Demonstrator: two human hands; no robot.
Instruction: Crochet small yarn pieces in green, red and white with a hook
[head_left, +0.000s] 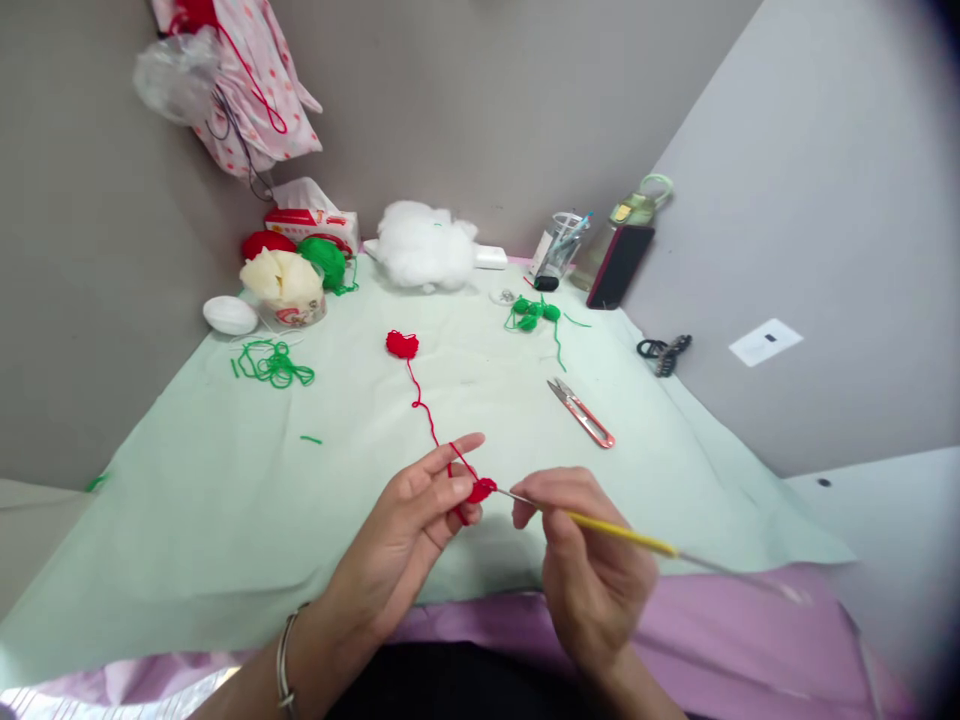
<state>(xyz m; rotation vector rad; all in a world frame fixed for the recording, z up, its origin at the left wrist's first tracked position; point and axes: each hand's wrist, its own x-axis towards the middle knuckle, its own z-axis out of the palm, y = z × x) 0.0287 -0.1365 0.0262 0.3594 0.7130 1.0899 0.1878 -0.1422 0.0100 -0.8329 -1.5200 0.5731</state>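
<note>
My left hand point(420, 515) pinches a small red crochet piece point(482, 490) between thumb and fingers, its index finger stretched out with red yarn over it. The yarn point(426, 408) runs up the cloth to a small red yarn bundle point(402, 345). In my right hand point(592, 560) is a crochet hook point(622, 532) with a yellow handle, held like a pen. The hook's thin metal tip meets the right edge of the red piece. Its far end is blurred.
Red-handled snips point(581, 412) lie on the pale green cloth point(360, 420) at right. Green yarn pieces point(532, 314), white stuffing point(425, 247), a phone point(621, 266) and a bottle stand or lie farther back. Loose green yarn point(274, 364) is at left.
</note>
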